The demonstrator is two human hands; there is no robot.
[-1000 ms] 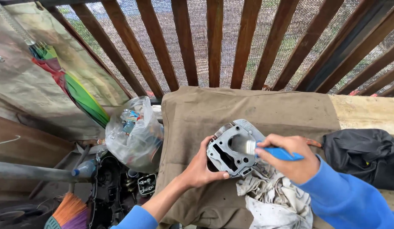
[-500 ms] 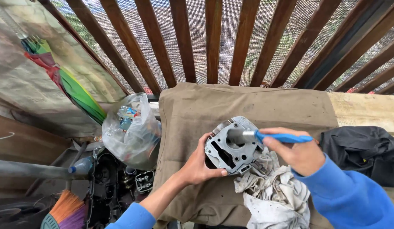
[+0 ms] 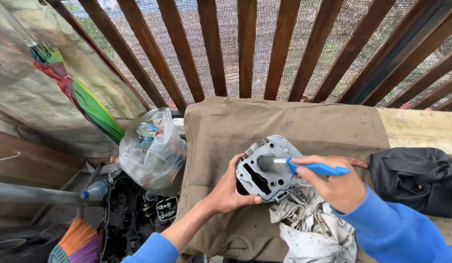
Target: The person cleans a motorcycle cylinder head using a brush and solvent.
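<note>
Left hand (image 3: 231, 190) grips engine block (image 3: 267, 168) mid-frame; right hand (image 3: 335, 187) pinches blue brush (image 3: 304, 167). Steady block, short light strokes.

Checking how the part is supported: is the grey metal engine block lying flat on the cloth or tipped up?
Tipped up: the grey metal engine block rests on its lower edge, propped by the left hand, open face toward the camera.

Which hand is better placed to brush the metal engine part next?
The right hand, probably. It already holds the blue-handled brush, whose bristles lie on the grey metal engine part. The left hand has its grip on that part's lower edge, keeping it tilted above the brown cloth.
</note>
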